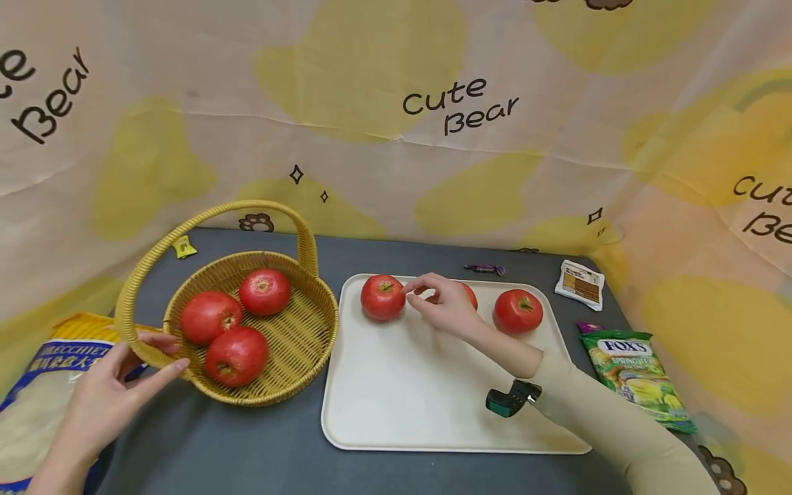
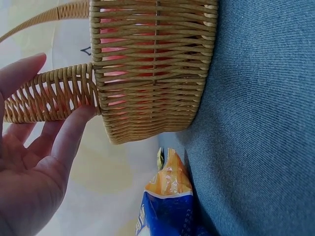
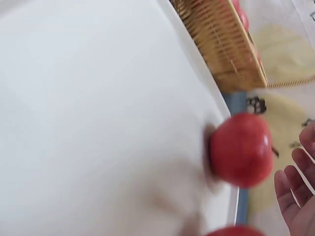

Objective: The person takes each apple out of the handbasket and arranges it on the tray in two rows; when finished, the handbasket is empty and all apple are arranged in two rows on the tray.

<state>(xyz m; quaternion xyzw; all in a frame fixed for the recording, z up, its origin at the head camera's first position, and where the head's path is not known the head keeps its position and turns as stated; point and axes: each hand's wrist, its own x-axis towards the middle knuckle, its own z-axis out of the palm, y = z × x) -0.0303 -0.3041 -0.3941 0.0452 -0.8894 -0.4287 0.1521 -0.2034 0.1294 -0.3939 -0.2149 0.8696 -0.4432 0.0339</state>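
Head view: the right hand (image 1: 444, 304) is over the far part of the white tray (image 1: 396, 405), fingers spread and relaxed, gripping nothing. Its fingertips point left toward the left tomato (image 1: 383, 297), which sits at the tray's far-left corner. Fingertips and fruit are just beside each other; contact cannot be confirmed. A second tomato (image 1: 470, 294) is mostly hidden behind this hand. A third tomato (image 1: 518, 311) lies to the hand's right, apart from it.

Right wrist view: blurred. The left tomato (image 3: 241, 150) rests on the tray (image 3: 98, 123) near its edge, with the open fingers (image 3: 295, 196) just to one side and a gap showing between them. The hand is not closed on the fruit.

Key relation: the left tomato lies directly left of the right hand's fingertips and is round, with no long axis to align to. The right hand is far nearer to it than the left hand (image 1: 108, 399).

The left hand is at the near-left rim of the wicker basket (image 1: 291, 344), fingers straight and loosely spread. The left wrist view shows fingers (image 2: 74, 132) touching the handle (image 2: 49, 93) where it joins the basket wall, not wrapped round it. Three tomatoes lie in the basket, which stands on the grey table (image 1: 247, 447) just left of the tray.

Snack packets lie on the table at the far right and near left.
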